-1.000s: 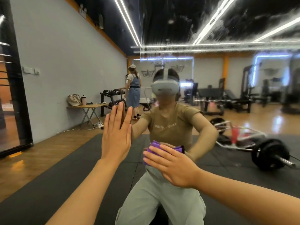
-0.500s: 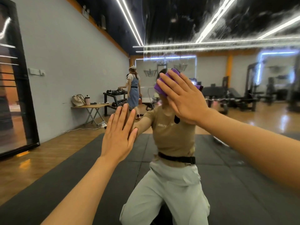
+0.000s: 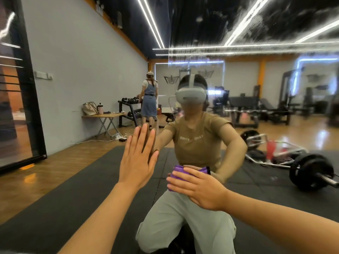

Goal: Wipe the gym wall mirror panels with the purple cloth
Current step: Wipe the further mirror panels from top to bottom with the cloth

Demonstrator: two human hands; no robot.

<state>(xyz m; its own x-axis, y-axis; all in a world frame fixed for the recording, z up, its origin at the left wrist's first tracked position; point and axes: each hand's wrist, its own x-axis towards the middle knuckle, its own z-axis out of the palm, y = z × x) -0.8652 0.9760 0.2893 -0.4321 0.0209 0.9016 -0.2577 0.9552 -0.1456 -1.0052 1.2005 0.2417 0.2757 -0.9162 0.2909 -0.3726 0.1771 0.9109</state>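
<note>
Two hands meet the mirror. Straight, close-set fingers of the right hand lie flat over one folded purple cloth, pressing it to the glass low at the centre. Fingers of the left hand point up, straight and together, palm flat on the glass beside it. Streaky smears cloud the mirror's upper right. Reflected there: one crouching person in a headset, one round-plated barbell, black floor mats, and a second person by one dumbbell rack.
</note>
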